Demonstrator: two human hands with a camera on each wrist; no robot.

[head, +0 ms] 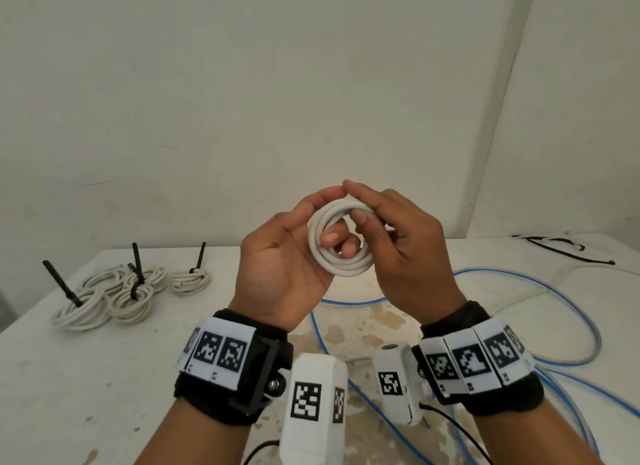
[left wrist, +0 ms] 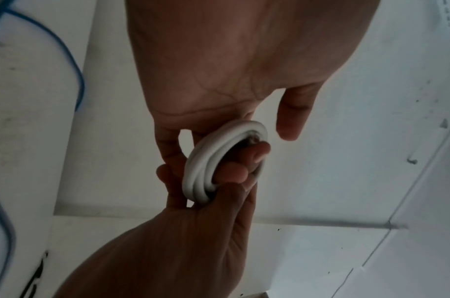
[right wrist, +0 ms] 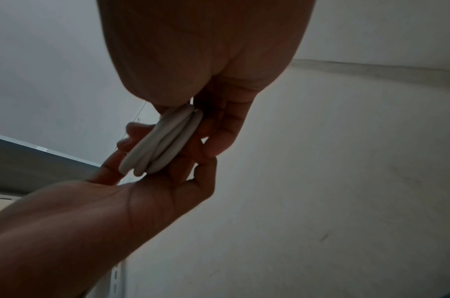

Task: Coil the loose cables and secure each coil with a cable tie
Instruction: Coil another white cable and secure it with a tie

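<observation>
A small white cable coil (head: 341, 253) of a few turns is held up above the table, between both hands. My left hand (head: 301, 229) cups it from the left with its palm facing me and one digit arched over the top of the coil. My right hand (head: 377, 218) grips the coil's right side, its thumb pressing on the upper turns. Fingertips poke through the coil's centre. The left wrist view shows the coil (left wrist: 196, 181) edge-on with fingers through it. In the right wrist view the turns (right wrist: 162, 145) are pinched flat between the hands. No tie shows on this coil.
Several white coils (head: 131, 291) bound with black cable ties lie at the table's back left. A loose blue cable (head: 519, 281) loops over the right half of the stained white table (head: 104, 378). Black ties (head: 561, 246) lie at the back right, against the wall.
</observation>
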